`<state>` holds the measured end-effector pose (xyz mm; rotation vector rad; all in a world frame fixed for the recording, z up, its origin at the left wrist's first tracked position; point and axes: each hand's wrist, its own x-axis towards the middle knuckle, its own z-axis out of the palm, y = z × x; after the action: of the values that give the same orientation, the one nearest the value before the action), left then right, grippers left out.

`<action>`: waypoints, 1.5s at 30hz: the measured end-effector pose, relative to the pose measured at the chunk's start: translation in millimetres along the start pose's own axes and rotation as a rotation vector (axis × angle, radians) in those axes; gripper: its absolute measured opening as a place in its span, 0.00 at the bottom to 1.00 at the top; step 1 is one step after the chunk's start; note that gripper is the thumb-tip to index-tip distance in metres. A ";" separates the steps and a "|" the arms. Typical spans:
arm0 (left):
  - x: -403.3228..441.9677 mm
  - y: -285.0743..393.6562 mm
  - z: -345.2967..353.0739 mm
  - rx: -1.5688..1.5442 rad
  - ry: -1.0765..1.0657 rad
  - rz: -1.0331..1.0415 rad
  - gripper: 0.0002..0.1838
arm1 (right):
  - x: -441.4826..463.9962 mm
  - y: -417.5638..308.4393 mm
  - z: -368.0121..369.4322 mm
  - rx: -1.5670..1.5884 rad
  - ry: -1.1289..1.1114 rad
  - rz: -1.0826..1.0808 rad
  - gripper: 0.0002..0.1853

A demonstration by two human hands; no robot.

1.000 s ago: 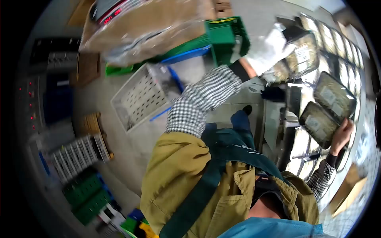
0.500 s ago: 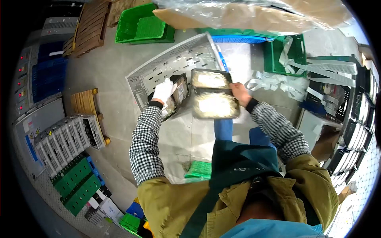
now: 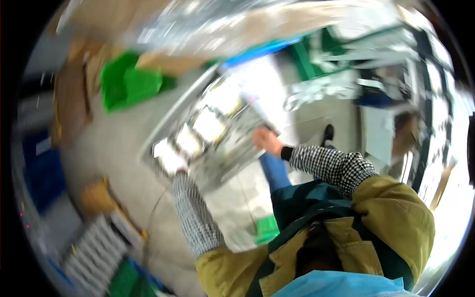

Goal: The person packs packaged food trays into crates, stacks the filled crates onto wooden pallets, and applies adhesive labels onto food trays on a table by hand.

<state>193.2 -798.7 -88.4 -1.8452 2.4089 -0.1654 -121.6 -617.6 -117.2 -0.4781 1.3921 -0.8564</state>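
Note:
A grey perforated crate (image 3: pixel 227 153) sits on the floor in front of me. Several black trays with pale contents under shiny film (image 3: pixel 209 124) lie in a row along its far side. My left hand (image 3: pixel 169 159), in a white glove, is at the leftmost tray by the crate's left end; blur hides its fingers and whether it grips that tray. My bare right hand (image 3: pixel 267 142) is over the crate's near right side, fingers stretched out, with nothing seen in it. Whether it touches the crate I cannot tell.
A bright green crate (image 3: pixel 123 84) stands beyond at left, and plastic-wrapped cardboard (image 3: pixel 237 24) spans the top. White straps (image 3: pixel 321 91) lie near a dark green crate (image 3: pixel 311 54) at right. A foot in a dark shoe (image 3: pixel 328 132) shows at right. A green basket (image 3: pixel 267 229) lies near my legs.
The view has turned and blurred. The two trays at my right hand have left it, and trays now line the crate's far side. My left hand has moved to the crate's left end.

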 end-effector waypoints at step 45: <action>115.2 966.1 -564.9 -0.642 0.444 1.074 0.08 | -468.1 -298.1 -1026.0 -1.031 1.586 -0.390 0.13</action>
<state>-842.0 -646.7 325.1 -0.3358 3.6683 0.3616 -1168.2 -257.0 250.5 -0.9232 3.3391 -0.7116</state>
